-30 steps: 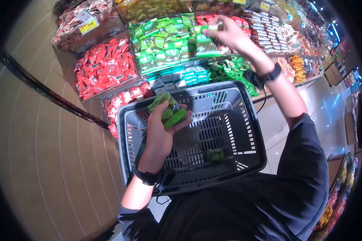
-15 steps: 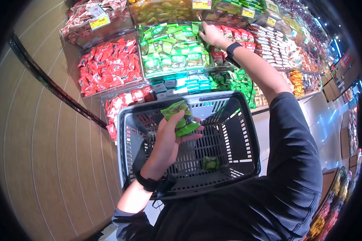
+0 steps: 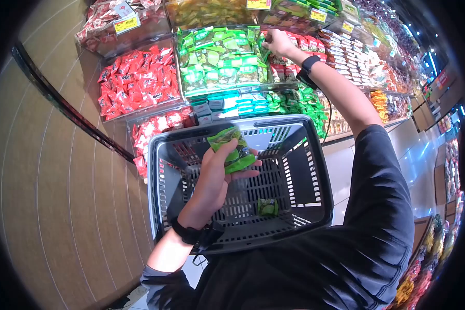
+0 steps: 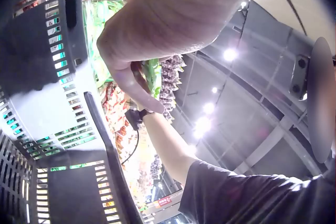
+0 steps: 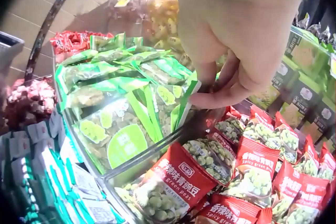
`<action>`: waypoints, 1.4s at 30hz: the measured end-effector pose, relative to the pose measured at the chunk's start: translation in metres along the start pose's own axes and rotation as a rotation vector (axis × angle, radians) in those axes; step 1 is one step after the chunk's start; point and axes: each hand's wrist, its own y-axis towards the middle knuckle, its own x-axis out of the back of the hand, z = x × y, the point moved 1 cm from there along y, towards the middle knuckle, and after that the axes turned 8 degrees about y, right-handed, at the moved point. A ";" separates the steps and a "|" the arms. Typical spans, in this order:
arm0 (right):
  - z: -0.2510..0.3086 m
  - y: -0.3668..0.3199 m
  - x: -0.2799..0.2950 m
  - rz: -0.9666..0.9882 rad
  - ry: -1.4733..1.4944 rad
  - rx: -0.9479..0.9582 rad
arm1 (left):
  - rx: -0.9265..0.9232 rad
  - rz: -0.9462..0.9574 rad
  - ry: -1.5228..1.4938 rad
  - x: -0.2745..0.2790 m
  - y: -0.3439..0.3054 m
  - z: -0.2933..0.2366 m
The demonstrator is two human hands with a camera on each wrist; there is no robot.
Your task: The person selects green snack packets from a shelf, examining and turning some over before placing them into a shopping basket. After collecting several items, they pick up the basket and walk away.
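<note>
In the head view my left hand [image 3: 214, 178] grips a green snack packet [image 3: 237, 155] over the shopping basket, thumb on top and fingers beneath. My right hand [image 3: 280, 44] reaches to the right edge of a bin of green snack packets [image 3: 219, 57]. The right wrist view shows its thumb and curled fingers pinching the edge of an upright green packet [image 5: 184, 103]. Red spicy green pea packets [image 5: 257, 166] lie in the bin just below that hand. Another small green packet [image 3: 267, 206] lies on the floor of the basket.
The grey basket [image 3: 323, 201] stands between the body and the shelves. Red packets [image 3: 139, 80] fill a bin on the left; teal packets [image 3: 232, 105] sit in a lower row. Clear dividers separate the bins. A brown panelled wall [image 3: 72, 196] bounds the left side.
My right hand has lowered from above the bins, where it held a green-and-white packet, to the green bin's right edge, then shifted slightly right with fingers curled. The left hand keeps its packet.
</note>
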 end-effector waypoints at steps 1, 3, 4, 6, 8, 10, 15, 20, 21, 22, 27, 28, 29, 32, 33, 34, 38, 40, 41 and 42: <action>0.002 0.001 -0.001 -0.004 0.003 0.001 | 0.002 -0.003 0.001 0.000 0.000 -0.001; 0.003 -0.001 -0.004 0.026 0.049 -0.068 | 0.004 -0.006 0.004 0.000 -0.001 -0.002; 0.003 0.000 -0.004 0.019 0.010 -0.046 | -0.009 -0.004 0.007 0.000 -0.001 -0.003; 0.001 -0.005 0.003 0.016 -0.002 -0.019 | -0.024 -0.003 0.010 0.001 -0.002 -0.002; 0.004 -0.007 0.008 0.015 -0.014 0.012 | -0.021 0.001 -0.007 0.003 -0.001 -0.002; 0.021 -0.023 0.020 -0.220 -0.069 0.040 | -0.018 0.009 -0.024 0.004 0.001 -0.001; 0.093 -0.078 0.047 0.084 0.487 0.133 | -0.003 0.037 -0.098 0.006 0.002 -0.001; 0.192 -0.185 0.066 0.788 0.886 -0.104 | -0.088 0.094 -0.053 0.000 -0.002 -0.003; 0.196 -0.199 0.061 0.806 0.920 -0.096 | -0.083 0.093 -0.054 -0.002 -0.003 -0.006; 0.198 -0.208 0.059 0.846 0.950 -0.092 | -0.092 0.111 -0.037 -0.004 -0.005 -0.008; 0.191 -0.224 0.050 0.806 1.059 -0.104 | -0.102 0.167 -0.032 -0.005 -0.004 -0.005; 0.191 -0.226 0.049 0.802 1.060 -0.102 | -0.101 0.133 -0.022 -0.005 -0.002 -0.002; 0.190 -0.227 0.050 0.751 1.091 -0.161 | -0.105 0.101 -0.008 -0.005 -0.001 -0.002; 0.192 -0.232 0.053 0.730 1.161 -0.228 | -0.134 0.086 0.057 -0.006 0.000 -0.003; 0.199 -0.235 0.054 0.747 1.173 -0.244 | -0.143 0.076 0.063 -0.006 0.000 -0.003; 0.196 -0.236 0.052 0.754 1.186 -0.220 | -0.157 0.126 0.068 -0.007 0.000 -0.002; 0.195 -0.227 0.047 0.764 1.059 -0.330 | -0.174 0.124 0.028 -0.007 0.002 0.002; 0.207 -0.218 0.059 0.716 0.973 -0.338 | -0.162 0.079 -0.015 -0.008 0.002 0.006; 0.210 -0.210 0.060 0.693 0.953 -0.289 | -0.170 0.055 -0.025 -0.006 0.003 0.005; 0.196 -0.201 0.053 0.650 0.977 -0.285 | -0.157 0.057 -0.059 -0.005 0.004 0.005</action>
